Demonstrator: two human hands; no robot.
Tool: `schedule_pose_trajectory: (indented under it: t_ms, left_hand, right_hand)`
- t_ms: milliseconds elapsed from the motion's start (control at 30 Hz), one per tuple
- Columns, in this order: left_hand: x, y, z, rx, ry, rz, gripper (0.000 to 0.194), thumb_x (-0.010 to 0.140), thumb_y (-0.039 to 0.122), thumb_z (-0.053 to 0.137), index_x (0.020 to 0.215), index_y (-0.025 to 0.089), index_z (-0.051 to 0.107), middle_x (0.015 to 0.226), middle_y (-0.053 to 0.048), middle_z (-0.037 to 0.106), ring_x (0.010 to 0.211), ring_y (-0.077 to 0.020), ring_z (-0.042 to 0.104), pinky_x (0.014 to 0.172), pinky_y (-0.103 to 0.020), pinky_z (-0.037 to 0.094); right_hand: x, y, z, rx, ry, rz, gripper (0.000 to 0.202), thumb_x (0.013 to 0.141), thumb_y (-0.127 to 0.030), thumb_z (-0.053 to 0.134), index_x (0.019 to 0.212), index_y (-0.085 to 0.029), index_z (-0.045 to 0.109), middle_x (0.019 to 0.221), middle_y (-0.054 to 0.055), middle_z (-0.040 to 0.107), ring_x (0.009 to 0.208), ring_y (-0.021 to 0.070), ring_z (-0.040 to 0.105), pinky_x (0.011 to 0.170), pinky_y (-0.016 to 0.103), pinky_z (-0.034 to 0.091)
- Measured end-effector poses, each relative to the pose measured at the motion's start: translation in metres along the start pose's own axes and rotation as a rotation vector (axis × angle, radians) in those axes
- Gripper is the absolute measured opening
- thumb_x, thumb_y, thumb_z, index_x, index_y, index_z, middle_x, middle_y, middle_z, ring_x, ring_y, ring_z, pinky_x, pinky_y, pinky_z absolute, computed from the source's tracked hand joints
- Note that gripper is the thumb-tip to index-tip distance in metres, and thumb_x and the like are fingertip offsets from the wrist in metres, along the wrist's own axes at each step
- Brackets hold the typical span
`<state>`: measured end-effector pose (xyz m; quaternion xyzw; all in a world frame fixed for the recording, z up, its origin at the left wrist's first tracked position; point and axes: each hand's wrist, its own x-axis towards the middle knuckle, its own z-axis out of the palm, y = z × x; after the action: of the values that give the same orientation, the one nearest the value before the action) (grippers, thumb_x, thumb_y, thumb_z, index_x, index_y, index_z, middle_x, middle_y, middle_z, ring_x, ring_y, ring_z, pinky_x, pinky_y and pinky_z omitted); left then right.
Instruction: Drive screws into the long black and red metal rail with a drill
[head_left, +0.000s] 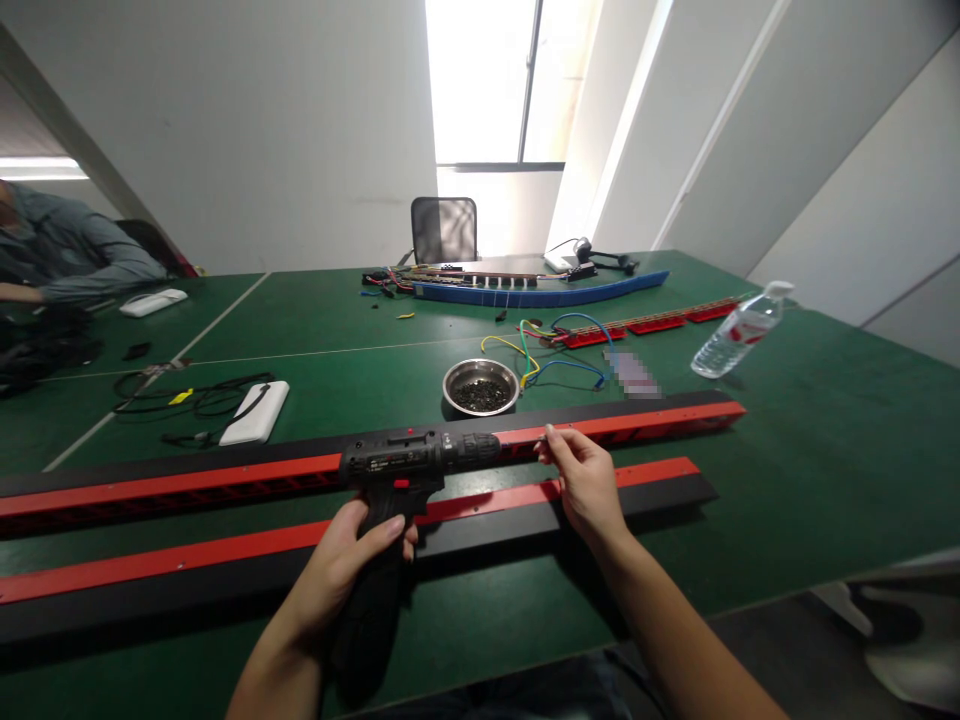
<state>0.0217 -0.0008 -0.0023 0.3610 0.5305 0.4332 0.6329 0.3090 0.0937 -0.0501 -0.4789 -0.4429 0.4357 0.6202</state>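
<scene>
My left hand [360,540] is wrapped round the grip of a black cordless drill [397,458], whose chuck and bit point to the right. At the tip of the bit, the thumb and fingers of my right hand [585,478] are pinched together; whatever they hold is too small to name. Below the drill lies a long red and black bar [480,505], with small screws along its red strip. A second red and black bar [660,425] runs behind the drill. Past it stands a steel bowl [481,388] with many small dark pieces, apparently screws.
A clear water bottle [739,332] stands at the right. Coloured wires [532,350] lead to red strips [656,325]. Farther back are a blue strip [540,295] and a chair [444,230]. A white power bank [255,412] with cables lies left; a person's sleeve [97,240] shows beyond.
</scene>
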Motion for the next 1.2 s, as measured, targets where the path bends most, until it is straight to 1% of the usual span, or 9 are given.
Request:
schedule_pose_trajectory:
  t_ms: [200,400,600,900,1033,1200]
  left_hand:
    - [-0.0003,0.0010,-0.0007,0.019,-0.021,0.002,0.034,0.081,0.044,0.079,0.093,0.013,0.068,0.082,-0.009,0.073,0.074,-0.0205,0.067,0.065,-0.031,0.055]
    - [-0.0004,0.0023,-0.0002,0.005,0.004,-0.003,0.036,0.079,0.044,0.080,0.093,0.013,0.069,0.084,-0.010,0.074,0.074,-0.0210,0.067,0.065,-0.031,0.056]
    - [-0.0003,0.0014,-0.0004,0.018,-0.002,-0.006,0.036,0.080,0.044,0.079,0.093,0.013,0.067,0.082,-0.010,0.072,0.073,-0.0217,0.067,0.064,-0.034,0.056]
    - [-0.0003,0.0007,-0.0006,0.022,-0.002,-0.001,0.035,0.080,0.044,0.079,0.093,0.013,0.068,0.083,-0.011,0.073,0.074,-0.0215,0.067,0.066,-0.032,0.055]
    - [0.0000,0.0006,-0.0016,0.024,-0.005,0.002,0.034,0.082,0.043,0.078,0.095,0.013,0.068,0.085,-0.011,0.074,0.075,-0.0209,0.067,0.067,-0.032,0.056]
    - [-0.0010,0.0015,0.0006,0.030,-0.007,-0.010,0.036,0.080,0.045,0.079,0.092,0.013,0.068,0.082,-0.010,0.073,0.073,-0.0217,0.067,0.064,-0.033,0.056]
  right_hand:
    - [-0.0003,0.0008,-0.0013,-0.014,-0.015,-0.021,0.031,0.086,-0.051,0.075,0.078,-0.021,0.073,0.074,0.003,0.068,0.068,0.0171,0.056,0.071,0.032,0.045]
    - [-0.0014,-0.0015,-0.0016,-0.032,-0.014,-0.027,0.033,0.087,-0.052,0.074,0.076,-0.021,0.072,0.073,0.003,0.067,0.068,0.0173,0.055,0.070,0.031,0.044]
    - [-0.0022,-0.0031,-0.0010,-0.029,-0.026,-0.036,0.031,0.089,-0.049,0.073,0.076,-0.021,0.071,0.073,0.002,0.065,0.069,0.0166,0.054,0.070,0.031,0.043]
    - [-0.0016,-0.0025,-0.0007,-0.042,-0.012,-0.040,0.033,0.088,-0.052,0.073,0.076,-0.021,0.071,0.072,0.003,0.065,0.068,0.0175,0.055,0.069,0.031,0.044]
    - [-0.0020,-0.0029,-0.0008,-0.041,-0.017,-0.040,0.031,0.089,-0.050,0.073,0.077,-0.021,0.071,0.073,0.003,0.065,0.069,0.0175,0.055,0.070,0.032,0.044]
    - [-0.0021,-0.0032,-0.0013,-0.038,-0.017,-0.039,0.030,0.089,-0.049,0.072,0.077,-0.021,0.071,0.073,0.002,0.065,0.070,0.0172,0.055,0.071,0.031,0.043]
